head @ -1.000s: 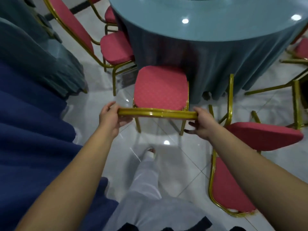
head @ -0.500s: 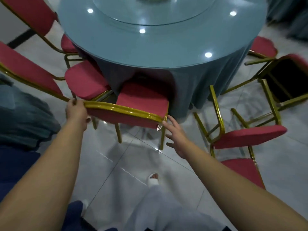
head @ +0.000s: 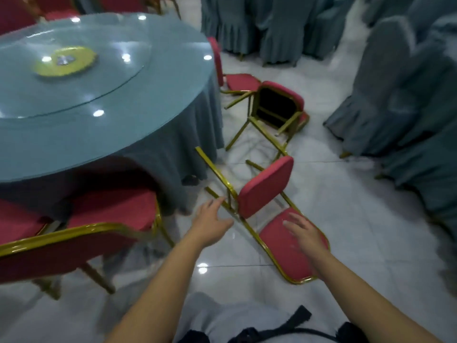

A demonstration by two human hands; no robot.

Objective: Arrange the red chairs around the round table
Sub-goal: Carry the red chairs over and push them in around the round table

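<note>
The round table [head: 74,144] with a blue-grey cloth and a glass turntable fills the upper left. A red chair [head: 111,211] with a gold frame stands upright at its near edge, its seat under the cloth. To the right a red chair [head: 267,186] lies tipped on the floor, backrest flat, seat on edge. My left hand [head: 210,219] hovers open, fingers spread, close to that chair's gold legs. Over its backrest my right hand [head: 304,231] is open too. Neither hand holds anything. Beyond, another red chair [head: 279,105] lies overturned, underside showing, and a further red chair [head: 237,80] stands at the table's right.
Chairs in blue-grey covers [head: 395,95] crowd the right side and the back [head: 259,28]. More red chairs [head: 49,6] stand behind the table at top left. Glossy white tiles [head: 333,194] run between the tipped chairs and the covered ones.
Both hands have let go of the upright chair's backrest, which now stands at the table. My view has swung right and both hands now reach over the tipped chair.
</note>
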